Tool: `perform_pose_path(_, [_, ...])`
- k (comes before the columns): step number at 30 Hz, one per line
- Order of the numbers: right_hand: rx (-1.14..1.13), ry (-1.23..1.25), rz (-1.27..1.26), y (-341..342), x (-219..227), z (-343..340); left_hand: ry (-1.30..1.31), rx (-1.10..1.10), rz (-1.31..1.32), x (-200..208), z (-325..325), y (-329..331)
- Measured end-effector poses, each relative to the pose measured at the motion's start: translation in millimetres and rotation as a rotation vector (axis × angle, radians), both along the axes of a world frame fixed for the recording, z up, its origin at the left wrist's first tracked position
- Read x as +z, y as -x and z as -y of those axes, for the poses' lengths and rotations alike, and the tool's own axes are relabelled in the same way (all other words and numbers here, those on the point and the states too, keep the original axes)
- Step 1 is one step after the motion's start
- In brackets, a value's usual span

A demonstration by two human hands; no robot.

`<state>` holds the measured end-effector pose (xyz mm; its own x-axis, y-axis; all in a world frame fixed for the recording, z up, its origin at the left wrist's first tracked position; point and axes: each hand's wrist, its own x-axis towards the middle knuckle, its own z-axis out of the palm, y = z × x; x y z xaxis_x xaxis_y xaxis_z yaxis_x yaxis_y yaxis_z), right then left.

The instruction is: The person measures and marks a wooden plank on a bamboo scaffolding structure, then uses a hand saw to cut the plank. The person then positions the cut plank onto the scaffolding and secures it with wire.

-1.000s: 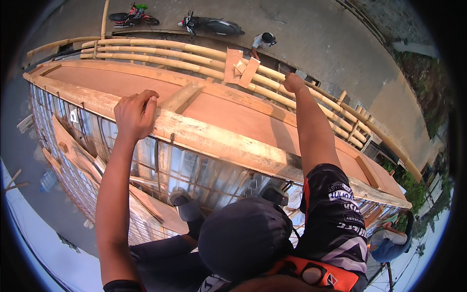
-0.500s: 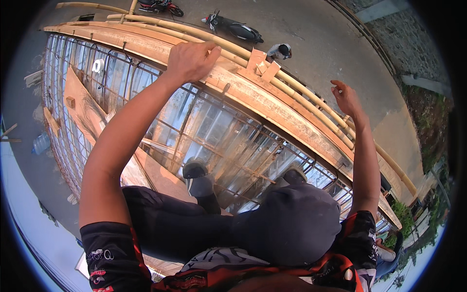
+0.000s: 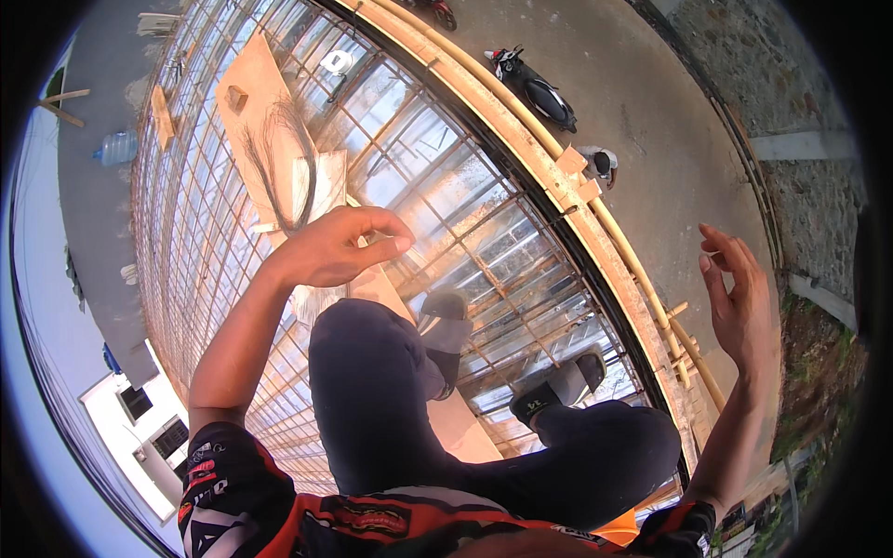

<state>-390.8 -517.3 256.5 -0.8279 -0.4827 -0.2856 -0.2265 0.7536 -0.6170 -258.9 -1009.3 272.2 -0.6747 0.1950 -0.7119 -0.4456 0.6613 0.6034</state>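
Observation:
My left hand (image 3: 346,247) hangs in the air above a rebar grid (image 3: 446,205). Its fingers are loosely curved, thumb tip close to forefinger, and nothing shows in it. Beneath and beside it lies a long plywood board (image 3: 244,70), bearing a bundle of thin dark tie wire (image 3: 302,186) and a small wood block (image 3: 236,99). My right hand (image 3: 738,296) is held out past the formwork edge, over the road far below. Its fingers are apart, and it touches nothing. My bent knees and both shod feet are between the hands, on or above the board and grid.
Shiny metal sheeting shows below the bars. A timber edge (image 3: 549,177) and bamboo poles (image 3: 619,237) border the drop on the right. Down on the road are a parked scooter (image 3: 541,93) and a person (image 3: 598,164). A clear plastic water bottle (image 3: 115,148) is at far left.
My left hand has come off the timber edge and drawn back over the grid. The right hand has moved further out and its fingers have spread. My view and body have turned.

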Motion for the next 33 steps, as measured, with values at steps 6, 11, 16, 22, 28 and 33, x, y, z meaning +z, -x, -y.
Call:
perform_pose_path(6, [0.14, 0.037, 0.352, -94, 126, 42, 0.274, -0.144, -0.236, 107, -84, -98])
perform_pose_path(11, [0.179, 0.01, 0.582, -200, 108, 58, 0.265, 0.113, 0.197, 113, -97, -96])
perform_pose_path(16, [0.139, -0.088, 0.701, -226, 85, 45, 0.216, -0.015, 0.043, 123, -149, -93])
perform_pose_path(22, [0.058, -0.058, 0.71, -263, 80, 26, -0.737, 0.309, -0.049, 197, -256, 18])
perform_pose_path(28, [0.044, -0.059, 0.763, -278, 85, 29, -1.088, 0.308, -0.414, 232, -299, 71])
perform_pose_path(33, [0.057, -0.105, 0.798, -287, 83, 49, -1.156, 0.46, -0.49, 217, -250, 60])
